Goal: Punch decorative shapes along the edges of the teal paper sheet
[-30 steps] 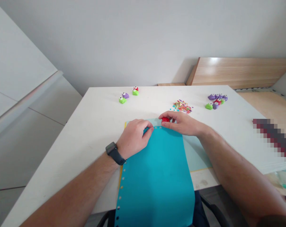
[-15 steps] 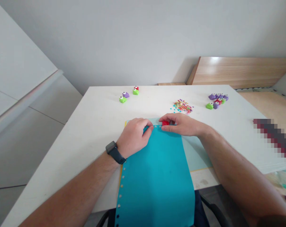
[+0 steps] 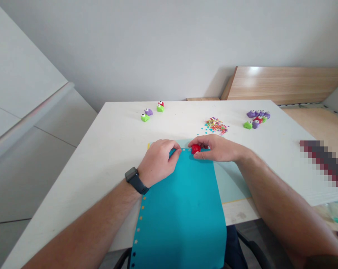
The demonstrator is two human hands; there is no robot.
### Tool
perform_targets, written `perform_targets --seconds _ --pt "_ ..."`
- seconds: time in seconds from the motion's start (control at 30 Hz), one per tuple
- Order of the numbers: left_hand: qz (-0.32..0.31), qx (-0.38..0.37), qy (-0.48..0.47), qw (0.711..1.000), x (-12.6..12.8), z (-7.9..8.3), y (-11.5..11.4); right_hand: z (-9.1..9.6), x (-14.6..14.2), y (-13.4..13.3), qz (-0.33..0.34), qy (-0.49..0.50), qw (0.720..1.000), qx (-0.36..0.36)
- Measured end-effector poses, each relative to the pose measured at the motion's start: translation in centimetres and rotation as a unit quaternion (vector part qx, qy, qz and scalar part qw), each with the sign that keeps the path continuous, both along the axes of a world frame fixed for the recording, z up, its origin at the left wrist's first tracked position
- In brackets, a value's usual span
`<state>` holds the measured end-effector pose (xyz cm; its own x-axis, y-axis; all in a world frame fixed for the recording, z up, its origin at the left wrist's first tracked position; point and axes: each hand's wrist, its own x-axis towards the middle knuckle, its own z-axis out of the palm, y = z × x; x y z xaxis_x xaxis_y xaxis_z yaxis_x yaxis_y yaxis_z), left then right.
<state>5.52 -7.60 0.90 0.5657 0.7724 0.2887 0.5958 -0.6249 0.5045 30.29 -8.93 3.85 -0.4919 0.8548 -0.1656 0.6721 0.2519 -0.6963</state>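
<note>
A teal sheet of paper (image 3: 182,201) lies over the table's front edge, its near end hanging down. Small shaped holes run along its left side and part of its top edge. My left hand (image 3: 162,158), with a dark watch at the wrist, pinches the top edge of the sheet between thumb and fingertips. At the same edge, further right, sits a small red craft punch (image 3: 196,149). My right hand (image 3: 213,148) grips it, fingers behind and thumb in front. Whether the paper is inside the punch's slot is hidden.
Punched confetti (image 3: 216,126) lies in a pile beyond my right hand. Several purple, red and green punches (image 3: 257,118) with eyes stand at the back right, others (image 3: 148,112) at the back left. A pale mat (image 3: 233,183) lies under the sheet on the white table (image 3: 102,157).
The red punch has turned a little, showing more of its body, and my right thumb has moved slightly down. The sheet's hanging end has swung slightly left. My left hand keeps its place.
</note>
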Motion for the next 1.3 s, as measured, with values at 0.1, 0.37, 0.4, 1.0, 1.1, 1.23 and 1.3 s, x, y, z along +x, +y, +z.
perform_targets --seconds 0.1,0.37,0.4,1.0,1.1,1.23,1.3 --pt "-0.001 0.0 -0.002 1.0 0.0 0.1 0.0 0.0 -0.1 -0.1 -0.001 -0.003 1.0 0.003" --pt "0.001 0.004 -0.004 1.0 0.1 0.2 -0.1 -0.1 -0.5 0.0 -0.005 -0.006 1.0 0.029" --pt "0.001 0.004 -0.005 1.0 0.1 0.2 -0.1 -0.1 -0.5 0.0 -0.005 -0.003 1.0 0.026" --pt "-0.002 0.002 -0.008 1.0 0.1 0.5 -0.1 -0.4 -1.1 -0.1 -0.046 0.019 0.999 0.015" --pt "-0.001 0.002 -0.007 1.0 0.1 0.4 -0.1 -0.4 -1.2 -0.2 -0.05 0.018 0.998 0.016" --pt "0.0 0.002 -0.007 1.0 0.1 0.3 -0.1 -0.6 -1.3 -0.2 -0.057 0.015 0.998 0.026" --pt "0.001 0.002 -0.006 1.0 0.1 0.3 -0.1 -0.7 -1.3 -0.2 -0.056 0.013 0.998 0.027"
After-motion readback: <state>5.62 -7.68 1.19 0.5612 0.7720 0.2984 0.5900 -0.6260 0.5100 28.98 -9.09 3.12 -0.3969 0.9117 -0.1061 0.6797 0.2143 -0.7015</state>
